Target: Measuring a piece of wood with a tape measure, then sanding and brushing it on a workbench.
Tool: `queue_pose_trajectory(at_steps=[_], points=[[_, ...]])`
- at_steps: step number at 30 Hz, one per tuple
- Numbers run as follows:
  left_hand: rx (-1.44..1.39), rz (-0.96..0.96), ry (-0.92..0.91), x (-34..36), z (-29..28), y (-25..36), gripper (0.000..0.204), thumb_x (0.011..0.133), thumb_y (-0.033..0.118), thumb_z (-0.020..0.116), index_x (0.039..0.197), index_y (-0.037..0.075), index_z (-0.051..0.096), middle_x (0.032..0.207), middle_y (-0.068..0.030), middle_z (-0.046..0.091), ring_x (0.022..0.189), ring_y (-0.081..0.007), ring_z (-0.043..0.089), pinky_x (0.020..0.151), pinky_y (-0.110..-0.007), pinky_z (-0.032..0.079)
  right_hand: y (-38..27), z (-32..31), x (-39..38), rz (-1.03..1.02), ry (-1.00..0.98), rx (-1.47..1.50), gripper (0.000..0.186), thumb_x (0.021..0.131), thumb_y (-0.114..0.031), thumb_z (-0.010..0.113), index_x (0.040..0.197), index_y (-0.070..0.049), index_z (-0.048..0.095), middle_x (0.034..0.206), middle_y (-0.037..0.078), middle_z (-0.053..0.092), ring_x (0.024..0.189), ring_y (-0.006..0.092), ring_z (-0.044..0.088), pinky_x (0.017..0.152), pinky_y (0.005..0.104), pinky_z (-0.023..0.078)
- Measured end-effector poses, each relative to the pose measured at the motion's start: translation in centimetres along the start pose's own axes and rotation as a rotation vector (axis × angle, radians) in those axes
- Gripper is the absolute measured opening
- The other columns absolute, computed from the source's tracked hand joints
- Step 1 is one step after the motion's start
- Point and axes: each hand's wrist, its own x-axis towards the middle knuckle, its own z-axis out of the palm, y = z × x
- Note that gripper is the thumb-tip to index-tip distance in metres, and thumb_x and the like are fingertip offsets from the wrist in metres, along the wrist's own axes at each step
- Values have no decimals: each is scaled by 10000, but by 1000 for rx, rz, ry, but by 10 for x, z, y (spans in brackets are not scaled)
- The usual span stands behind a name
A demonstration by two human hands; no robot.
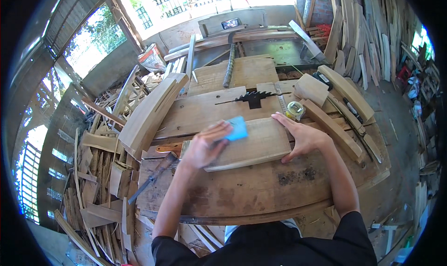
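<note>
The left hand point(203, 147) presses a blue sanding block point(238, 129) flat on a pale wooden board point(251, 147). Its fingers are closed around the near end of the block. The right hand point(302, 136) lies open and flat on the right end of the board, fingers spread, and holds it down.

To do this rubbing well, I think the block should stay flat and move along the long lines in the wood, not across them. The push should be even, so no spot gets dug out. The right hand should keep pressing hard, so the board does not slide (a slipping board could go toward the saw teeth).

The board lies across the middle of a big, worn wooden surface point(242, 191) with dark stains. Just behind the board a round saw blade point(253, 97) sticks up through a slot. A small jar with a yellow lid point(294, 110) stands near the fingertips of the right hand. A hammer point(151, 176) lies at the left edge of the surface, near the left arm. A thick curved plank point(149, 114) leans at the left, and more curved wooden pieces point(347, 91) lie at the right.

The room is an open workshop. Wood scraps point(102, 173) are piled on the floor at the left. Long planks point(368, 33) lean on the wall at the right. Bright daylight and green trees show through the openings behind.
</note>
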Motion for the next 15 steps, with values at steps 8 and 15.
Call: queue_pose_trajectory(at_steps=[8,15], points=[[77,43,-47,-11,30,56,507,919,33,763,1416,106,692,1486,-131,654,1437,-310,574,1203,-479,469,4,2,-5,10,-1,-29,1492,620,-557,994,1717,-119,82,1769,247,142,1609,397,269,1314,442,283],[37,-45,-63,-35,9,57,854,863,333,869,1613,170,494,1696,-155,407,1573,-356,375,1274,-571,313,-40,32,13,-161,396,-267,1293,711,-760,851,1693,-119,305,1741,244,230,1581,440,299,1293,568,235]])
